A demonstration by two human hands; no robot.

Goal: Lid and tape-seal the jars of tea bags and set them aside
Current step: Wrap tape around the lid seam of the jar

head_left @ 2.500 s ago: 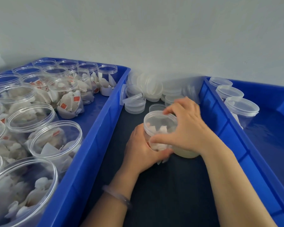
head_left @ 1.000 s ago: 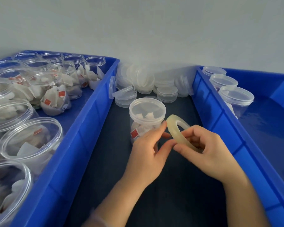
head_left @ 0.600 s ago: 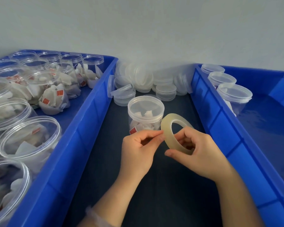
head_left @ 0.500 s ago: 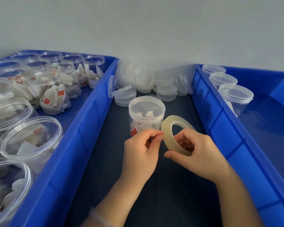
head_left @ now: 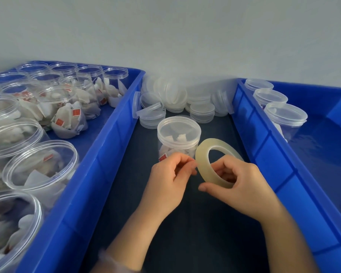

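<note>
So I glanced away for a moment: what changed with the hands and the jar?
Both hands let go of the lidded jar. The right hand picked up the tape roll; the left hand moved to pinch at its edge. The jar stayed upright on the dark mat, lid on.

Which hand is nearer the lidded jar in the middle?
Left. The left hand is right before the jar; the right hand, gripping the tape, is off to its right.
</note>
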